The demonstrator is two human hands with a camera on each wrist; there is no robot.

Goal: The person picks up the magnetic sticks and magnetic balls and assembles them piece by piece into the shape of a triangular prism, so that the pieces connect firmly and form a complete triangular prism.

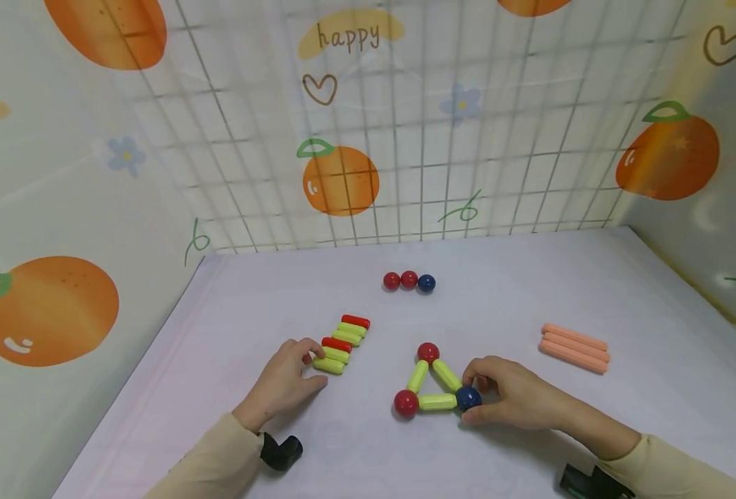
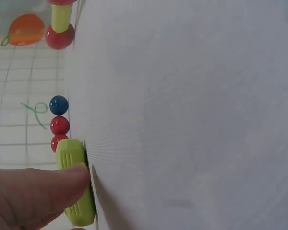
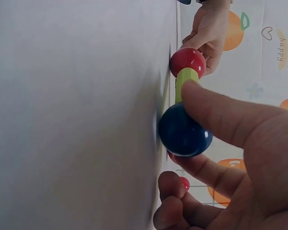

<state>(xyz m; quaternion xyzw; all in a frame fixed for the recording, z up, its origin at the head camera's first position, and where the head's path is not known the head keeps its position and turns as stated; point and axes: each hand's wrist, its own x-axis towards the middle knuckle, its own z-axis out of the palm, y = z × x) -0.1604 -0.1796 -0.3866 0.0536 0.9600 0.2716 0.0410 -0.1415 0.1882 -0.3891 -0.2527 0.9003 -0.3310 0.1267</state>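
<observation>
My right hand (image 1: 514, 395) pinches a blue ball (image 3: 185, 129) between thumb and fingers. That ball is the right corner of a flat triangle, joined by yellow-green sticks (image 1: 438, 402) to a red ball (image 1: 406, 403) at the left and another red ball (image 1: 428, 353) at the top. My left hand (image 1: 287, 380) is at the near end of a slanting row of short yellow-green and red sticks (image 1: 337, 344). Its index finger touches the row's left side, and the thumb lies just in front of the nearest yellow-green stick (image 2: 72, 153). Part of that stick is hidden by the thumb in the left wrist view.
Two red balls and a blue ball (image 1: 427, 283) stand in a line toward the back of the white tabletop (image 1: 268, 291). Several longer orange-pink sticks (image 1: 574, 348) lie side by side at the right. A patterned curtain over a grid (image 1: 405, 173) encloses the table's back.
</observation>
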